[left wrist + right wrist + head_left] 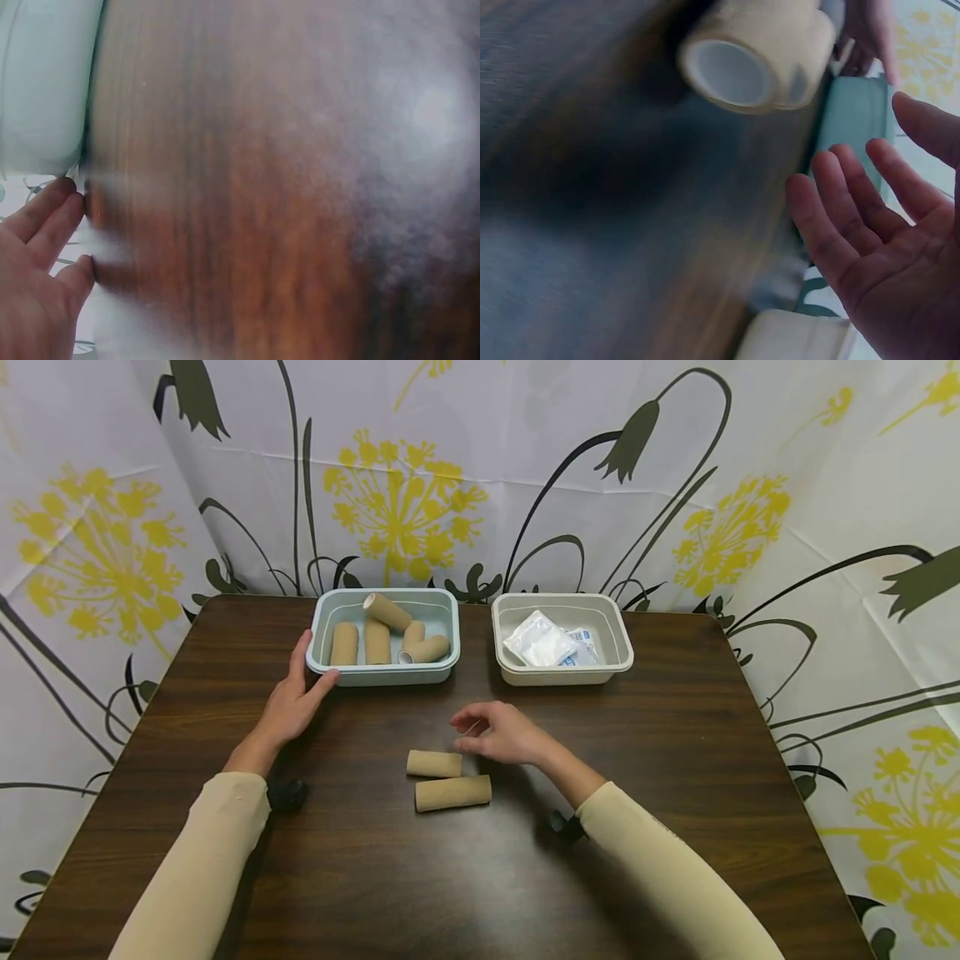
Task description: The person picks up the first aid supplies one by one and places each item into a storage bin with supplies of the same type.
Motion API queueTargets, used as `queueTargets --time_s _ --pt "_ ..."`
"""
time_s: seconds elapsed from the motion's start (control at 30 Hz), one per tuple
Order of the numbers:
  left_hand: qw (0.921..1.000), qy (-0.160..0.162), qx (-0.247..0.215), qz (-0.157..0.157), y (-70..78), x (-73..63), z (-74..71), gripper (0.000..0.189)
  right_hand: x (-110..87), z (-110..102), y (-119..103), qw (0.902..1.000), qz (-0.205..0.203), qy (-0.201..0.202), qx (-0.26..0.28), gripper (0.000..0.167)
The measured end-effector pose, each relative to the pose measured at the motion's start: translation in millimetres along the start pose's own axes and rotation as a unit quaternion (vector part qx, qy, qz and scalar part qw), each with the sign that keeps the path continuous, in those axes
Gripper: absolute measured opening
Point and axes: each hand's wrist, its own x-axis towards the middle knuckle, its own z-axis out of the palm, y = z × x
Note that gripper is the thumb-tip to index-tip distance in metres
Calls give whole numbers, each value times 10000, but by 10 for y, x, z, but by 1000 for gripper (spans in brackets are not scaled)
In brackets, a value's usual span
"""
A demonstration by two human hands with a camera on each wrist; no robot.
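My left hand (291,706) rests against the left front corner of a light blue plastic bin (390,676), fingers along its side and thumb at the front rim. Inside that bin are several cardboard tubes (377,643), some upright and some lying. Over the table, my right hand (501,733) hovers with loosely bent fingers and holds nothing. Just below it lie two cardboard tubes, a shorter one (434,764) behind a longer one (453,793). In the right wrist view, the fingers and palm (900,255) are spread apart from the tubes (742,67).
A cream plastic bin (562,675) stands right of the blue one, holding clear and blue-printed plastic packets (546,642). Both bins are near the back edge of the dark wooden table (360,877). A flower-patterned curtain (450,468) hangs behind.
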Motion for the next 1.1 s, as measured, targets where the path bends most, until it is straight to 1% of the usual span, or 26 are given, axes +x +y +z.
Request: queueTargets --time_s 0.2,0.3,0.37,0.5,0.67,1.1 --pt "10000 23 -1 53 -16 -7 8 79 -17 150 51 9984 305 -440 -202 42" --pt "10000 30 -15 57 -24 -10 13 79 -13 207 45 9964 337 -651 -428 44" --pt "10000 12 -20 55 -28 -6 12 79 -13 236 32 9950 335 -723 -610 44" --pt "10000 -17 -13 11 -34 0 2 79 -15 273 -2 9932 321 -725 -850 45" --pt "10000 -16 11 -14 -50 0 -6 80 -27 297 -23 9921 287 -733 -979 40" --pt "10000 -18 -1 30 -45 6 -5 79 -50 315 19 9939 206 -516 -954 35"
